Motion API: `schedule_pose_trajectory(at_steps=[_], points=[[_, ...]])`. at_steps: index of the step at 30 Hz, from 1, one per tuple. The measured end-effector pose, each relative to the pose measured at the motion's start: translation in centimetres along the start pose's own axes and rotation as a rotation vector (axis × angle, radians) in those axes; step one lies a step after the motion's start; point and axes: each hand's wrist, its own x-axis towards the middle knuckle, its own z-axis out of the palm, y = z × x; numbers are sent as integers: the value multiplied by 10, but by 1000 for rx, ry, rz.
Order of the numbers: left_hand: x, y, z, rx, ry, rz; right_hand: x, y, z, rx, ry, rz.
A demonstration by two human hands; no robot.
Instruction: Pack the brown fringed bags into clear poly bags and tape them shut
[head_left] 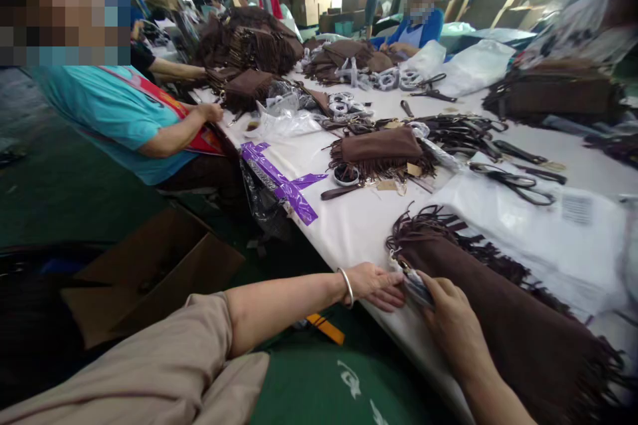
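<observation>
A dark brown fringed bag (498,305) lies along the near edge of the table, its fringe spread at the far side and both ends. My right hand (448,309) is closed round a plastic-wrapped strap (419,289) at the bag's left end, close to a metal clasp. Facing it, my left hand (376,285), with a bangle at the wrist, has its fingers stretched out together. The left thumb and fingertips reach the wrapped end by the clasp; whether they press on it I cannot tell.
Beyond the bag are a white plastic bag (538,226), loose dark straps (513,182) and another fringed bag (381,146). Purple tape (286,182) marks the table edge. A person in a turquoise shirt (109,113) works at left. An open carton (154,272) stands below.
</observation>
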Motion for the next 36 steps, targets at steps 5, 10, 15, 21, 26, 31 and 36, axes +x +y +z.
schedule_pose_trajectory(at_steps=[5,10,15,21,26,31,36], points=[[13,8,-3,-399,-138,64,-10,4,-20,166,-14,-29],[45,21,2,-420,-87,-135,-31,-17,-12,222,-4,-13],[66,32,11,-577,161,34,-33,-22,-6,274,63,-7],[68,42,7,-676,307,220,-34,-19,-3,294,50,-19],[49,38,8,-347,343,519,-37,-21,15,243,73,-55],[34,22,26,972,85,689,-39,-22,38,109,143,-127],[16,24,29,1243,-102,628,-56,-16,41,35,187,-193]])
